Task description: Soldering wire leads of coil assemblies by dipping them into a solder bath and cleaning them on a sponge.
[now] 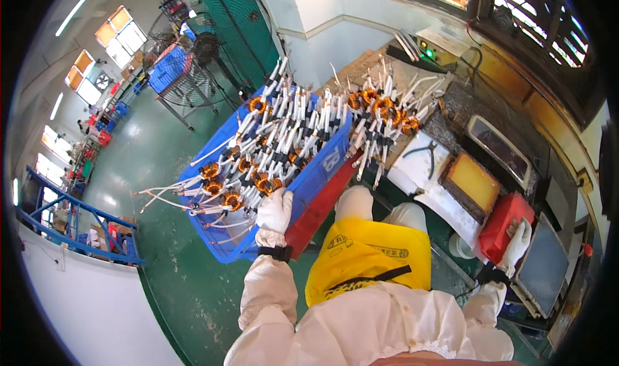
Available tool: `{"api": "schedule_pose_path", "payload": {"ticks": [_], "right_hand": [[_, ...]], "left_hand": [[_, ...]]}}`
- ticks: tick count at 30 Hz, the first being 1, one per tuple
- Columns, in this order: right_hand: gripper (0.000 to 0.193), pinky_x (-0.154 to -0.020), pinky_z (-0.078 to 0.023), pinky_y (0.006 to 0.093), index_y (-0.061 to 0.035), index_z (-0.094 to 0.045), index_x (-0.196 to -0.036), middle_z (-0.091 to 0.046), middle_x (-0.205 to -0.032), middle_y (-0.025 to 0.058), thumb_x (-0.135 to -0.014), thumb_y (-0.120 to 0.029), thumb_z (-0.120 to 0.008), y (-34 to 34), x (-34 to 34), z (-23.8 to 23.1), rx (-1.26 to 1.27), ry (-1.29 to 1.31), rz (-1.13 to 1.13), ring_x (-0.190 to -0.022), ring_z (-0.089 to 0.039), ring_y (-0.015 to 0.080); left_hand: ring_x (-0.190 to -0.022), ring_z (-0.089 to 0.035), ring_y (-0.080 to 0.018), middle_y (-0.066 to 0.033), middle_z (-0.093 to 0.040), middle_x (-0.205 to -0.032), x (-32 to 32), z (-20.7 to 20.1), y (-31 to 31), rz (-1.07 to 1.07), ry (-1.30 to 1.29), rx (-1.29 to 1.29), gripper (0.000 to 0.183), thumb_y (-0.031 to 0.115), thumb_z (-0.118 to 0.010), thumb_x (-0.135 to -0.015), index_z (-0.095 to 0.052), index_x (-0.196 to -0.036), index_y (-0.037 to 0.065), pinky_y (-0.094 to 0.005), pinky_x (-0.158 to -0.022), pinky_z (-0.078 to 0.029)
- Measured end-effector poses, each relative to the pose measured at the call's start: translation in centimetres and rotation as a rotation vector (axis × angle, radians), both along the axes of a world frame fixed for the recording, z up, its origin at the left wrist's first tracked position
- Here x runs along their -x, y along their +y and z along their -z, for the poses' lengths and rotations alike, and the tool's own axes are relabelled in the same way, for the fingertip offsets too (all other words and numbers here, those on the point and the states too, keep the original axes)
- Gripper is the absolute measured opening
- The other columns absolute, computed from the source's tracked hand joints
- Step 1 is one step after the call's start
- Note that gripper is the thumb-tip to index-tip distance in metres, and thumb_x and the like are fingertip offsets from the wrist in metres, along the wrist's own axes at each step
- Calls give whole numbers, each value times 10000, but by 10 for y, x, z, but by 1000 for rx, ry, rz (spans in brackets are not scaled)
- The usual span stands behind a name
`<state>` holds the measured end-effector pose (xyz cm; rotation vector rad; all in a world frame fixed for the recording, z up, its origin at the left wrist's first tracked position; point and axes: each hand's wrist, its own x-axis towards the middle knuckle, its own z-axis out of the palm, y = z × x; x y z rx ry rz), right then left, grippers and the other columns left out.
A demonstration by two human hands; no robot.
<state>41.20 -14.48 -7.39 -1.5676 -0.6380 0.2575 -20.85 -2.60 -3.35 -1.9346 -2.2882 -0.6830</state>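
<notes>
My left hand (275, 212), in a white glove, reaches over the near side of a blue crate (322, 173). Its fingers close at a copper-wound ring coil (265, 183), though the fingertips are partly hidden. Many such coils with white sleeved leads fill the crate, some leads poking over its left rim. At the right side of the bench, my gloved right hand (516, 242) grips the edge of a red box (504, 225); what the box contains does not show.
More coils (385, 111) lie on the bench behind the crate. Pliers (430, 156) rest on white sheeting beside a framed yellow-surfaced tray (472, 185). Behind are a long metal-rimmed tray (500, 150) and a control box (442, 47) with a green light. A large fan (206, 47) stands farther left.
</notes>
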Motion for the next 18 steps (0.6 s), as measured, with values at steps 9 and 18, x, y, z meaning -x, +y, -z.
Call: {"api": "schedule_pose_path", "payload": {"ticks": [9, 18], "right_hand": [[274, -589, -451, 199, -45, -523, -1136, -599, -830, 28, -943, -219, -438, -3, -15, 17, 124, -48, 47, -655, -531, 59], [279, -563, -429, 190, -49, -528, -1134, -577, -795, 10, -935, -230, -450, -1, -17, 13, 170, -30, 119, -634, -509, 50]], "left_hand": [[-746, -565, -148, -63, -617, -828, 83, -11, 82, 313, -754, 324, 342, 329, -493, -887, -602, -1016, 32, -297, -721, -455], [-842, -593, -161, -87, -647, -903, 138, -21, 247, 160, -698, 3, 262, 218, -500, -864, -609, -996, 20, -302, -774, -450]]}}
